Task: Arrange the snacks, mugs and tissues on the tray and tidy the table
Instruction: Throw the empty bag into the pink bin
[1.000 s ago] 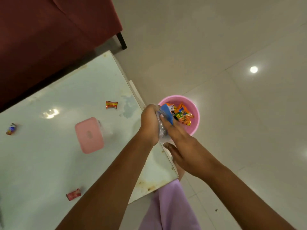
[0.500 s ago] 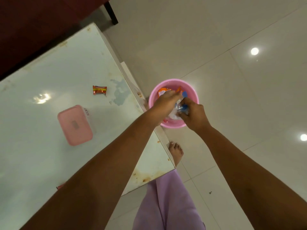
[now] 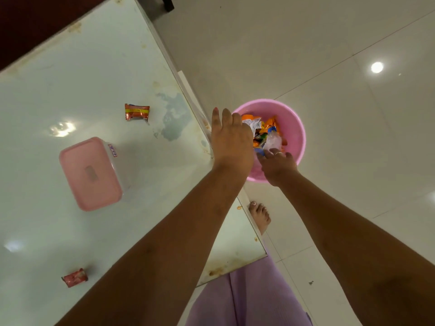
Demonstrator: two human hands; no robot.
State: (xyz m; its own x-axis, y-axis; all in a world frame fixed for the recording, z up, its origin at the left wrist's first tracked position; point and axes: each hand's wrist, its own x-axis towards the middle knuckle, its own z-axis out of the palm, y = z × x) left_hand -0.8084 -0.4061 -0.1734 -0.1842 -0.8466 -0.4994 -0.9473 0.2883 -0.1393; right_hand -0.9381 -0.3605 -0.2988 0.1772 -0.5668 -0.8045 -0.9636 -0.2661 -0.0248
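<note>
Head view: wrappers [image 3: 266, 131] in pink bin [image 3: 293, 128], beneath both empty hands.

This looks like a home living room, though little of it shows. A low glass-topped table [image 3: 70, 78] stands beside a dark red sofa [image 3: 35, 24] on glossy tiled floor [image 3: 306, 43]. A bare foot [image 3: 260, 215] and a pink bin [image 3: 294, 128] of wrappers suggest domestic life.

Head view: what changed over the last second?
Both hands let go of the clear-and-blue wrapper they held together; a clear wrapper now lies in the pink bin. The left hand has opened, fingers spread at the bin's rim; the right hand is open over the bin. The pink box and two snack packets stayed on the table.
</note>
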